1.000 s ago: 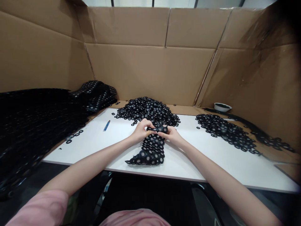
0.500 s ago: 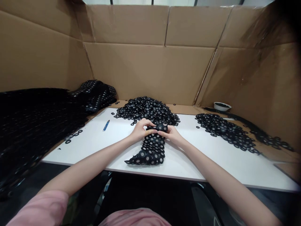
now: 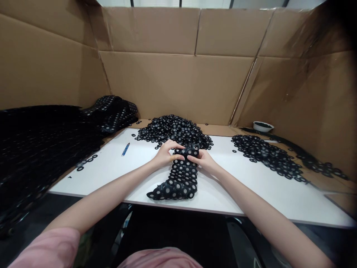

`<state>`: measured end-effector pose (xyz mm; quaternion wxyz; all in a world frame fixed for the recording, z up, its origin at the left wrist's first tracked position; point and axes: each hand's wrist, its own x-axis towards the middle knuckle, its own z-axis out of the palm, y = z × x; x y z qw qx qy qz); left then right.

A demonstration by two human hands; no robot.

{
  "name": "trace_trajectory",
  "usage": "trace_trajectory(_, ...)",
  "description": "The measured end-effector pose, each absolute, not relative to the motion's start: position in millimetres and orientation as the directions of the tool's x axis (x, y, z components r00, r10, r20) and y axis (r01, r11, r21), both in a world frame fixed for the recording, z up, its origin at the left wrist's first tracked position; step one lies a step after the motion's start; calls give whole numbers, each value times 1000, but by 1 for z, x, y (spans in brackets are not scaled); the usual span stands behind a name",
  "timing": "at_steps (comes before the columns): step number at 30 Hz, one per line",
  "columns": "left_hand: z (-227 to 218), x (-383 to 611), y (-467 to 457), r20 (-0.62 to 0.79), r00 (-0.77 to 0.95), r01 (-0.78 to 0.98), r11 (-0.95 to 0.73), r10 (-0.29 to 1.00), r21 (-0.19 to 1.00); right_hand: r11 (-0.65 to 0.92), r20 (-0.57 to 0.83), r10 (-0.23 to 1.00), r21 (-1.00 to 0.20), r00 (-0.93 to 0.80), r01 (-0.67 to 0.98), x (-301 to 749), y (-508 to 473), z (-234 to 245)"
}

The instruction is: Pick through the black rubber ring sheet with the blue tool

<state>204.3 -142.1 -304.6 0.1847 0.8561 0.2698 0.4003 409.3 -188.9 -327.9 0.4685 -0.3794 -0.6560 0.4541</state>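
Between my hands is a strip of linked black rings (image 3: 182,175), whose lower end bends left along the front of the white board (image 3: 220,197). My left hand (image 3: 167,153) pinches the strip's upper left edge between thumb and fingers. On the upper right edge, my right hand (image 3: 205,159) grips it, thumb in front and fingers partly hidden behind. Just beyond my hands rises a heap of loose black rings (image 3: 173,128).
More loose rings (image 3: 264,154) lie at the right. A white bowl (image 3: 263,126) stands behind them. A blue pen-like tool (image 3: 125,149) lies at the left, beside a large mass of black ring sheets (image 3: 41,149). Cardboard walls (image 3: 178,85) surround the board.
The strip has shifted slightly, its lower part sitting a little lower and its folded end lying flatter. Both hands keep their hold in almost the same place.
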Motion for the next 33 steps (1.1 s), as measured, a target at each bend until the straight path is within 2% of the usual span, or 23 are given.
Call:
trace_trajectory(10,-305,210,-146,552,515,363,-750,656,553,333,291,917,-935,-272,122,409,-190,-324)
trace_trajectory(20,-305,209,-147,569,558,362,-794,604,488,336,291,914,-934,-282,125,408,-188,-324)
trace_trajectory(26,-305,212,-149,537,516,408,-742,668,531,328,285,923,-934,-260,141,407,-190,-320)
trace_trajectory(33,-304,215,-153,532,476,378,-709,700,595,342,296,920,-926,-256,158,407,-191,-320)
